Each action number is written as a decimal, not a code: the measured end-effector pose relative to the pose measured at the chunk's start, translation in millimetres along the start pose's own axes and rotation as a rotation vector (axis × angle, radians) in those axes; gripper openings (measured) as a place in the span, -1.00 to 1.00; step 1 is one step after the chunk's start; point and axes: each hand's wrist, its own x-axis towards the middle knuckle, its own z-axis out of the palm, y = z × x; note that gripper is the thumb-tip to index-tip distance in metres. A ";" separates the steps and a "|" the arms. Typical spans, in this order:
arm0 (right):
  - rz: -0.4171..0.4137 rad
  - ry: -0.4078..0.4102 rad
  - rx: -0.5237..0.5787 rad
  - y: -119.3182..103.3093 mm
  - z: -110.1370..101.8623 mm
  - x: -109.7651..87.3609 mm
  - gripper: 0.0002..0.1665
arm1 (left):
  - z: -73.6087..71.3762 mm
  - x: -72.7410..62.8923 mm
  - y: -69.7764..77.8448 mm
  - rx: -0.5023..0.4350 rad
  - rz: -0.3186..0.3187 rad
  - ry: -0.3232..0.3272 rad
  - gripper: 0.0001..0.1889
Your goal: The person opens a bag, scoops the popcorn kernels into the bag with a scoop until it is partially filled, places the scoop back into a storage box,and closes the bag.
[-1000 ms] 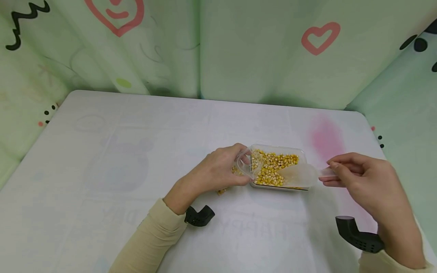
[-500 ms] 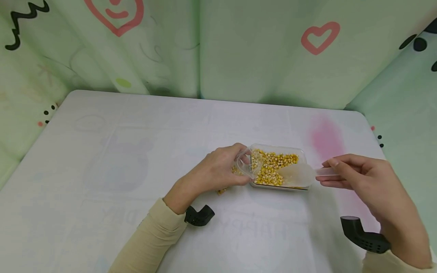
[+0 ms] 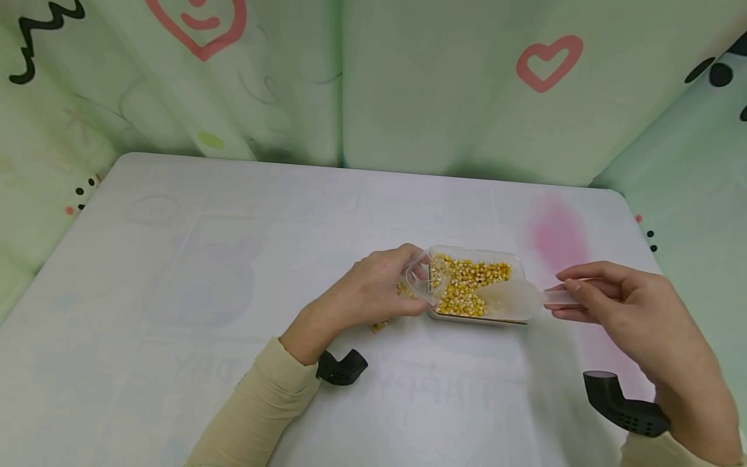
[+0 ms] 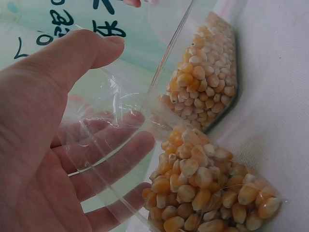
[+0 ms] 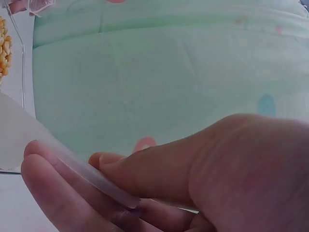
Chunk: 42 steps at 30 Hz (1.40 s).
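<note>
Corn kernels point(image 3: 467, 279): in the clear container point(image 3: 517, 267), more in the clear plastic bag point(image 4: 113, 104) beside it; I see no drop in level.
Translucent scoop point(image 3: 510, 299): easing slightly right against half a second ago, its blade over the kernels; I can't make out its load.
Meaning: I judge it a small adjustment, the scooping unfinished.
Right hand point(image 3: 624, 305): pinching the scoop handle, wrist a touch further right than a second ago.
Left hand point(image 3: 379, 279): fingers curled round the bag by the container's end, unmoved all second.
</note>
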 end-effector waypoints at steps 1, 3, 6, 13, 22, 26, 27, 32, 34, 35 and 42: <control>-0.007 0.003 -0.017 -0.4 0.3 0.0 -0.59 | -0.1 0.1 0.2 0.000 -0.001 0.000 -0.48; -0.015 0.006 -0.054 -1.4 1.0 0.1 -0.61 | -0.4 0.0 0.6 -0.001 -0.005 -0.002 -0.48; -0.028 0.002 -0.092 -1.8 2.4 1.5 -0.62 | -0.4 0.0 0.5 -0.002 -0.010 -0.008 -0.47; -0.030 -0.008 -0.153 0.9 5.4 6.0 -0.62 | -0.6 -0.3 -0.4 -0.002 -0.011 -0.013 -0.47; -0.031 -0.051 -0.085 3.6 8.6 12.3 -0.61 | -1.0 -1.6 0.9 -0.020 -0.004 -0.013 -0.47; 0.007 -0.063 -0.033 3.4 11.7 15.6 -0.55 | -1.1 -2.1 1.3 -0.021 -0.002 -0.013 -0.47; 0.018 -0.071 -0.017 3.4 12.9 16.9 -0.54 | -1.2 -2.3 1.3 -0.018 -0.001 -0.013 -0.47; 0.043 -0.100 0.048 4.8 17.9 21.9 -0.50 | -1.4 -2.6 1.7 -0.010 0.003 -0.017 -0.48; 0.040 -0.097 0.064 5.9 19.0 22.7 -0.49 | -1.4 -2.5 1.9 -0.011 0.004 -0.019 -0.48; 0.036 -0.094 0.071 6.4 19.7 23.1 -0.50 | -1.3 -2.4 1.9 -0.011 0.003 -0.020 -0.48; 0.014 -0.097 0.093 6.4 28.9 28.8 -0.54 | -1.3 -2.1 3.3 -0.009 0.001 -0.021 -0.47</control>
